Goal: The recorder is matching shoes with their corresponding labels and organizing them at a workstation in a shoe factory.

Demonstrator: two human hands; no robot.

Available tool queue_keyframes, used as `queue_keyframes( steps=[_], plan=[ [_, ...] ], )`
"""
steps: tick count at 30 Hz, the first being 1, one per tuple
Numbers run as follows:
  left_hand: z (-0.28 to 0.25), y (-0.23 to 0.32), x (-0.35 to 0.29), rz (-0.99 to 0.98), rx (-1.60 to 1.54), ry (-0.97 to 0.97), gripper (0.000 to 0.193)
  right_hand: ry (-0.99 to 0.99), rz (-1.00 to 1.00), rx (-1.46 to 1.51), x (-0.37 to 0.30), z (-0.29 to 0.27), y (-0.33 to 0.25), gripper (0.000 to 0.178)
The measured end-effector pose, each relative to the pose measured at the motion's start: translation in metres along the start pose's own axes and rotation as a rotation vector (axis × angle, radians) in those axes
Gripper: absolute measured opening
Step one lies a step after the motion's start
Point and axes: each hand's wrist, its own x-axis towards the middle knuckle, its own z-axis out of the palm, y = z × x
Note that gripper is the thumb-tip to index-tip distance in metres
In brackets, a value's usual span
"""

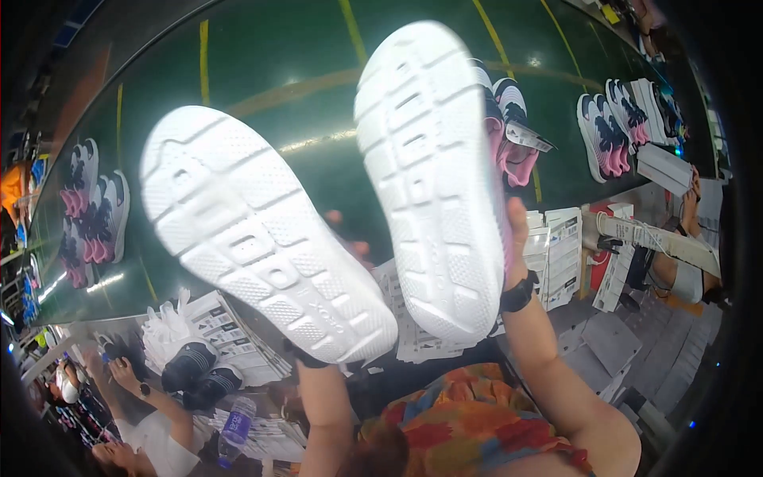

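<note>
Two sneakers are raised side by side above the green table, white treaded soles turned up at me. The left sneaker (pixel 262 230) leans toward the left, and my left hand (pixel 351 241) grips it from behind; only a few fingertips show past its edge. Around the heel side of the right sneaker (pixel 433 191) my right hand (pixel 517 238) is closed, its thumb along the pink upper. The soles hide most of both hands and the uppers. Just behind the right sneaker stand dark and pink sneakers (pixel 511 103), with a white tag (pixel 528 135) on one.
Pink and navy sneakers stand on the green table (pixel 302 40) at left (pixel 95 215) and right (pixel 604 135). Printed label sheets (pixel 556 254) lie along its near edge. Black shoes (pixel 195 370) and a bottle (pixel 237 429) are lower left. Co-workers sit on both sides, one (pixel 163 421) at left.
</note>
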Motion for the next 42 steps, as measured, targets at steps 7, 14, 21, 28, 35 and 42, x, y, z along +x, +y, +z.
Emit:
queue_keyframes(
  steps=[7, 14, 21, 28, 35, 42],
  plan=[
    [-0.011, -0.018, -0.06, -0.568, -0.581, 0.161, 0.047, 0.223, 0.195, 0.112, -0.022, 0.004, 0.017, 0.056],
    [-0.034, -0.078, -0.03, -0.736, -0.48, 0.307, 0.065, 0.21, -0.365, -0.78, 0.048, -0.006, -0.014, 0.049],
    [-0.059, -0.121, -0.039, -0.354, 0.622, -0.059, 0.067, 0.035, -0.774, -2.239, 0.095, -0.025, 0.031, 0.062],
    [-0.137, -0.062, -0.185, -0.189, 0.973, -0.353, 0.025, -0.452, -0.231, -2.045, -0.039, -0.022, 0.124, 0.034],
    [-0.124, -0.084, -0.246, -0.239, 1.175, -0.394, 0.073, -0.605, -0.279, -2.246, -0.052, -0.071, 0.179, 0.041],
    [-0.132, -0.093, -0.254, -0.156, 1.192, -0.364, 0.068, -0.527, -0.477, -2.207, -0.057, -0.082, 0.192, 0.031]
  ],
)
